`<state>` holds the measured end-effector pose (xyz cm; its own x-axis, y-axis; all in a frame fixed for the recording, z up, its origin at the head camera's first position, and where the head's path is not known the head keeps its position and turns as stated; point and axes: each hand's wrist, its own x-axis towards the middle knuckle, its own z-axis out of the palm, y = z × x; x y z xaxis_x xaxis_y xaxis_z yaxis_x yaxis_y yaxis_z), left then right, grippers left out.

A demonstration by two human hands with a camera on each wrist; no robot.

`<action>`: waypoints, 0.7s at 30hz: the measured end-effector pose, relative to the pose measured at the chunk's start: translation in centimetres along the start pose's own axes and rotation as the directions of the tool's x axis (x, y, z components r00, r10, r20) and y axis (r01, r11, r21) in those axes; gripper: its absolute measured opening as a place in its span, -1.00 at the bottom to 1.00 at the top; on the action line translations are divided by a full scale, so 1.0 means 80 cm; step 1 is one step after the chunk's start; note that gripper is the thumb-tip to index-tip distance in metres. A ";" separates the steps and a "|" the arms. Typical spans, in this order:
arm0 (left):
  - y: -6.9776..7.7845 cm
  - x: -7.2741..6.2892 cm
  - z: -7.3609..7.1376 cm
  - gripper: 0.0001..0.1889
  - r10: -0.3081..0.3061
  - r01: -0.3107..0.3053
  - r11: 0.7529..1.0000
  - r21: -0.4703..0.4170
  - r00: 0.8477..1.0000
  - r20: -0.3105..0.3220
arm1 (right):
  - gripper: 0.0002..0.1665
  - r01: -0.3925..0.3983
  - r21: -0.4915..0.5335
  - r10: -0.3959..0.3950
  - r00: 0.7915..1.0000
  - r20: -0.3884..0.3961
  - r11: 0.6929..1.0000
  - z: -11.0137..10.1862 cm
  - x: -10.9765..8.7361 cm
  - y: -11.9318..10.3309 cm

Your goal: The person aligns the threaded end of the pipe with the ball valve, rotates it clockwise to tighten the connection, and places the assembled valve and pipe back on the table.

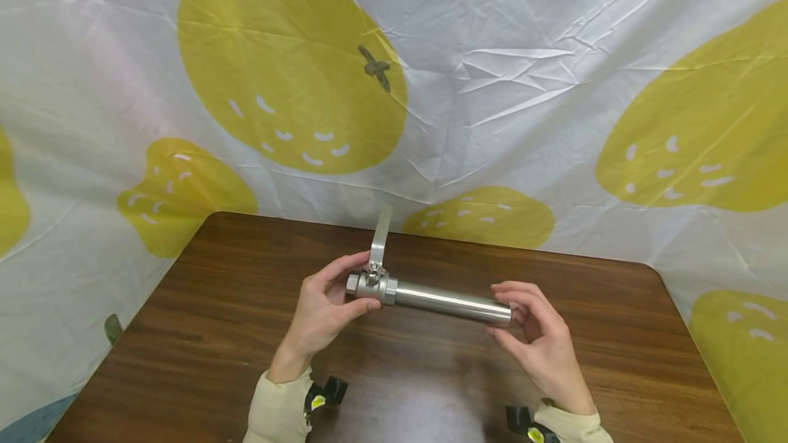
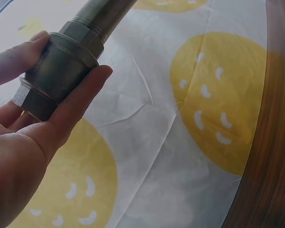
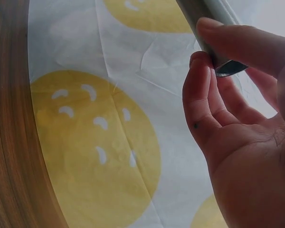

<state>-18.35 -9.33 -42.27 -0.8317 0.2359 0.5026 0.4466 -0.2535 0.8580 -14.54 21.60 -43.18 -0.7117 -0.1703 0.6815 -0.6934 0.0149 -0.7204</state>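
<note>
A metal ball valve (image 1: 372, 287) is joined to a smooth steel pipe (image 1: 452, 301) that runs to the right. Its flat lever handle (image 1: 381, 234) points away, toward the backdrop. My left hand (image 1: 323, 310) grips the valve body between thumb and fingers. Seen from the left wrist, the hexagonal end (image 2: 35, 102) sits close to the palm, with fingertips along the valve (image 2: 61, 66). At the pipe's far end, my right hand (image 1: 544, 337) pinches it with thumb and fingertips. The right wrist view shows the pipe's open end (image 3: 230, 69) between thumb and fingers.
Beneath both hands lies a brown wood-grain table (image 1: 234, 333). A white cloth (image 1: 492, 87) with large yellow fruit shapes hangs behind it and at the sides. Black camera mounts (image 1: 326, 392) are strapped at both wrists, beside cream sleeves (image 1: 277, 405).
</note>
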 end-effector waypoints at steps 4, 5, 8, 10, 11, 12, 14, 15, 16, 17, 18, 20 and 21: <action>0.001 0.000 0.000 -0.35 -0.002 0.002 1.000 -0.001 1.000 0.004 | -0.39 0.014 0.013 -0.014 1.000 -0.012 1.000 0.000 0.001 -0.001; 0.001 0.000 0.000 -0.35 -0.002 0.002 1.000 -0.002 1.000 0.004 | -0.39 0.015 0.012 -0.015 1.000 -0.015 1.000 0.000 0.001 -0.001; 0.000 0.001 0.000 -0.35 -0.002 0.002 1.000 -0.004 1.000 0.004 | -0.41 0.011 -0.003 -0.011 1.000 -0.018 1.000 0.001 0.001 -0.001; -0.001 0.001 -0.001 -0.35 -0.001 0.001 1.000 -0.006 1.000 0.005 | -0.41 0.010 -0.014 -0.011 1.000 -0.018 1.000 0.001 0.001 -0.001; -0.001 0.002 -0.001 -0.35 0.002 -0.002 1.000 -0.006 1.000 0.005 | -0.41 0.008 -0.026 -0.009 1.000 -0.019 1.000 0.002 0.001 0.000; -0.001 0.002 -0.002 -0.35 0.003 -0.003 1.000 -0.007 1.000 0.005 | -0.40 0.008 -0.040 -0.009 1.000 -0.020 0.999 0.002 0.001 0.000; -0.002 0.003 -0.002 -0.35 0.004 -0.004 1.000 -0.005 1.000 0.007 | -0.38 0.007 -0.082 -0.009 1.000 -0.026 0.997 0.002 0.001 0.001; -0.002 0.003 -0.003 -0.35 0.003 -0.003 1.000 -0.004 1.000 0.008 | -0.37 0.005 -0.106 -0.008 1.000 -0.030 0.994 0.002 0.001 0.001; -0.002 0.004 -0.003 -0.35 0.002 -0.002 1.000 -0.003 1.000 0.008 | -0.37 0.004 -0.125 -0.008 0.999 -0.034 0.992 0.002 0.001 0.002; -0.002 0.004 -0.003 -0.35 0.001 -0.001 1.000 -0.002 1.000 0.009 | -0.36 0.002 -0.144 -0.007 0.999 -0.038 0.990 0.002 0.001 0.002; -0.002 0.004 -0.004 -0.35 -0.001 0.001 1.000 -0.001 1.000 0.010 | -0.35 0.002 -0.158 -0.008 0.999 -0.041 0.987 0.002 0.001 0.002; -0.002 0.005 -0.004 -0.35 -0.004 0.004 1.000 0.002 1.000 0.011 | -0.34 -0.002 -0.177 -0.006 0.999 -0.043 0.984 0.003 0.001 0.003; -0.003 0.005 -0.005 -0.35 -0.004 0.004 1.000 0.003 1.000 0.011 | -0.34 -0.002 -0.180 -0.005 0.999 -0.043 0.984 0.003 0.001 0.003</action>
<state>-18.90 -9.55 -42.29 -0.8299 0.2473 0.5000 0.4440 -0.2497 0.8605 -14.75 21.36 -43.33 -0.7121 -0.1278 0.6903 -0.7006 0.1920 -0.6872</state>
